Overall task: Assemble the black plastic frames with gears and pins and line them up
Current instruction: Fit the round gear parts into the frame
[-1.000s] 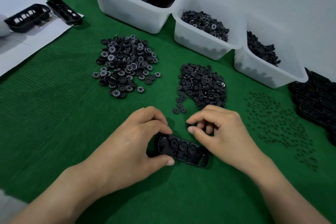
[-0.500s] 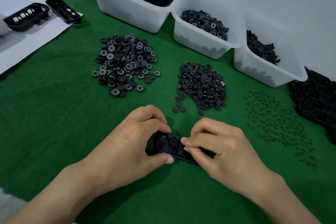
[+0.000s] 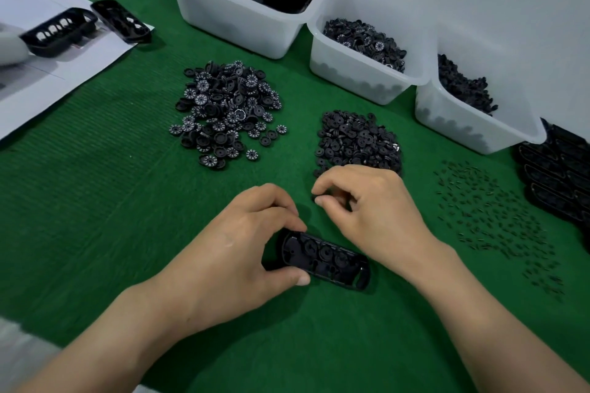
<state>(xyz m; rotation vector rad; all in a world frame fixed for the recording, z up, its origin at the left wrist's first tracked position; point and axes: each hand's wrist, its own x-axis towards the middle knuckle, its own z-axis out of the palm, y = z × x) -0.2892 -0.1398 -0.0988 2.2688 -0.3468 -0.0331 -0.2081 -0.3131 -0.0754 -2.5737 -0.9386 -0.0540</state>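
A black oblong plastic frame point(image 3: 332, 260) lies on the green mat in front of me, with round gears seated in its pockets. My left hand point(image 3: 242, 242) grips its left end between thumb and fingers. My right hand point(image 3: 367, 210) hovers just behind the frame at the near edge of the pile of plain black gears point(image 3: 359, 140), with its fingertips curled together; something small and dark may be between them, but I cannot make it out. A pile of numbered gears point(image 3: 226, 108) lies further left. Small pins point(image 3: 491, 217) are scattered to the right.
Three white bins stand along the back: frames point(image 3: 242, 19), numbered gears point(image 3: 360, 73) and small black parts point(image 3: 469, 124). Assembled frames point(image 3: 562, 179) are lined up at the right edge. Two more frames point(image 3: 86, 25) rest on white paper at the far left.
My right hand has lifted off the frame and moved back to the edge of the plain gear pile. The left hand keeps its grip on the frame.
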